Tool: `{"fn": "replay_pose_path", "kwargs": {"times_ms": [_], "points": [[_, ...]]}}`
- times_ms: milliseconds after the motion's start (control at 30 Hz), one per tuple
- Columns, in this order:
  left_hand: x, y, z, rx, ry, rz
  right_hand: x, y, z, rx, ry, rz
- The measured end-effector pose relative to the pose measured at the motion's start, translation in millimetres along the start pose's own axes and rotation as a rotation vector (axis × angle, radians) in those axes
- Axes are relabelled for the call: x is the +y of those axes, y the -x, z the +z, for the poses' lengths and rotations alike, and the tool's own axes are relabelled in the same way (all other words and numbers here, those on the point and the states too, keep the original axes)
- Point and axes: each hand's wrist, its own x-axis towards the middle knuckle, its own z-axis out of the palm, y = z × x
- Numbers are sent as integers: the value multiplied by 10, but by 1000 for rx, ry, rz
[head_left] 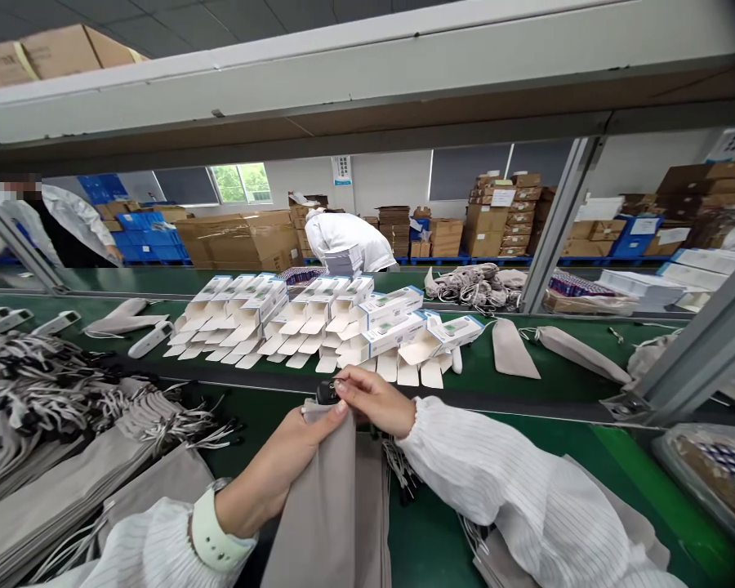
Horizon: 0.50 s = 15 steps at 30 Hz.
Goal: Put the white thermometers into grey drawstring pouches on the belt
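Observation:
My left hand (294, 453) is closed round the upper end of a grey drawstring pouch (318, 523), its thumb lying on the fabric. The pouch hangs down toward me over more grey pouches (371, 523). At its mouth sits a small black piece (327, 393) that looks like a cord stopper. The fingers of my right hand (373, 398) pinch at this black piece; the fingertips partly cover it. Just beyond my hands stand rows of open white boxes (245, 306) with their flaps facing me.
Stacked grey pouches (67, 474) with black-tipped cords fill the left. White handheld devices (150, 339) lie on the green belt. A metal post (557, 220) rises at right, and a shelf (343, 69) crosses overhead. People in white coats (352, 237) are beyond the line.

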Motion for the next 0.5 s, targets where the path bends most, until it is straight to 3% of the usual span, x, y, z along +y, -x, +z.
{"fn": "replay_pose_path", "kwargs": {"times_ms": [67, 167, 333, 400, 500], "points": [[5, 0, 56, -4, 66, 8, 24, 5, -16, -72, 92, 23], [-10, -12, 128, 75, 16, 96, 96, -2, -17, -69, 307, -11], [-49, -133, 85, 252, -451, 446, 143, 14, 3, -89, 654, -28], [-39, -140, -41, 255, -746, 562, 41, 31, -145, 30, 750, -125], [25, -13, -298, 248, -1063, 502, -174, 44, -532, 383, 870, -362]]}}
